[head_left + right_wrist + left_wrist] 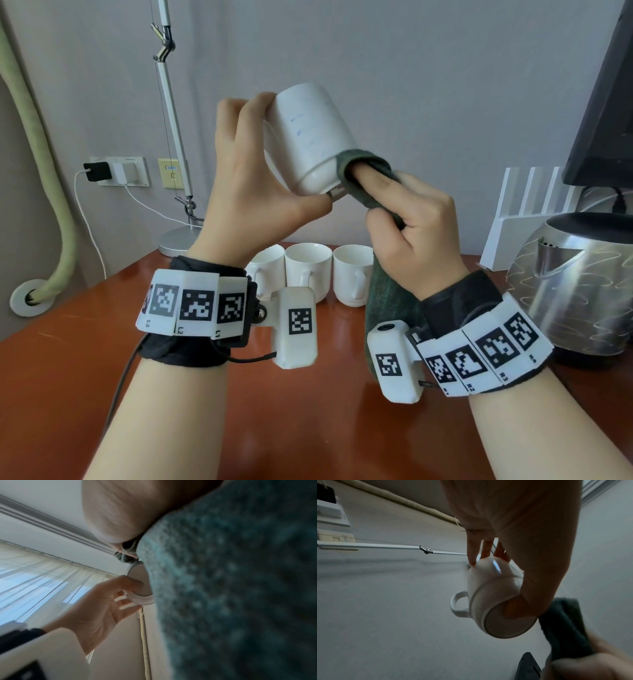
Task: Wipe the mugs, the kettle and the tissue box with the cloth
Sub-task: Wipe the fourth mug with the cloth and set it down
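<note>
My left hand [239,164] holds a white mug [308,137] tilted in the air, fingers at its rim end and thumb on its base. My right hand [411,212] grips a dark green cloth [346,168] and presses it against the mug's side near the base; the rest of the cloth hangs down past my wrist. In the left wrist view the mug [489,595] shows its base and handle, with the cloth [565,626] beside it. The cloth [231,588] fills most of the right wrist view. Three more white mugs [308,267] stand in a row on the table. A steel kettle [575,281] stands at the right.
The brown table [308,411] lies under my arms. A desk lamp [168,102] stands at the back left, with wall sockets and a charger cable [85,212] beside it. A white ribbed stand [527,205] and a dark monitor [603,102] are at the back right.
</note>
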Tool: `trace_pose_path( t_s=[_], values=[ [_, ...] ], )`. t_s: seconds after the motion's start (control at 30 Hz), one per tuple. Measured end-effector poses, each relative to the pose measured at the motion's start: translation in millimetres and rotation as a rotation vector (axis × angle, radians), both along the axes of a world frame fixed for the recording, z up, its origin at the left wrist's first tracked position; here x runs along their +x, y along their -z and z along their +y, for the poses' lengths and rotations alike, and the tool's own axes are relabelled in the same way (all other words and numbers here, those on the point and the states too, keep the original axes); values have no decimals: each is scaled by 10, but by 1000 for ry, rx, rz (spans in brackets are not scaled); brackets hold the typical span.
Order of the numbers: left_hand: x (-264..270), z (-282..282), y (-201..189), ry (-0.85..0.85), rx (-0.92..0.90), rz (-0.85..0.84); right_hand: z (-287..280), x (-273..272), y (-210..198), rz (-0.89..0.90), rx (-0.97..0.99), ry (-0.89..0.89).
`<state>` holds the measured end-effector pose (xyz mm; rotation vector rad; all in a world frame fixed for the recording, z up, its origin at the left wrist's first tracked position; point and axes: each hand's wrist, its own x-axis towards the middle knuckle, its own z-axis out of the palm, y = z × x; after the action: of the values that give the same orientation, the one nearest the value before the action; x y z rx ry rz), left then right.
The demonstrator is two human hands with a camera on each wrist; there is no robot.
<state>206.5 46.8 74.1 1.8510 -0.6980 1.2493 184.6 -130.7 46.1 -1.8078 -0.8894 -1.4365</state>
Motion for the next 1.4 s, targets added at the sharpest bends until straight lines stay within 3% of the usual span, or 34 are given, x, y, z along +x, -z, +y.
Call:
trace_pose_path(
  t_s=[0.27,0.6,0.8,0.93,1.13,1.4],
  values=[
    [-49,11,-23,15,23,-19,-114,59,-5,-10,74,67],
    [-56,-8,2,70,-58,-5,-32,15,-11,-36,21,-6],
    [-110,-123,61,355,-269,212,-43,96,30,187,260,-216],
    [-90,-124,70,541,-398,350,9,26,26,257,318,-321],
    [-31,-57,80,825,-450,680,-41,-105,-87,358,593,-507],
    [-163,-117,64,765,-532,752,9,-284,-270,640,298,-606]
  ],
)
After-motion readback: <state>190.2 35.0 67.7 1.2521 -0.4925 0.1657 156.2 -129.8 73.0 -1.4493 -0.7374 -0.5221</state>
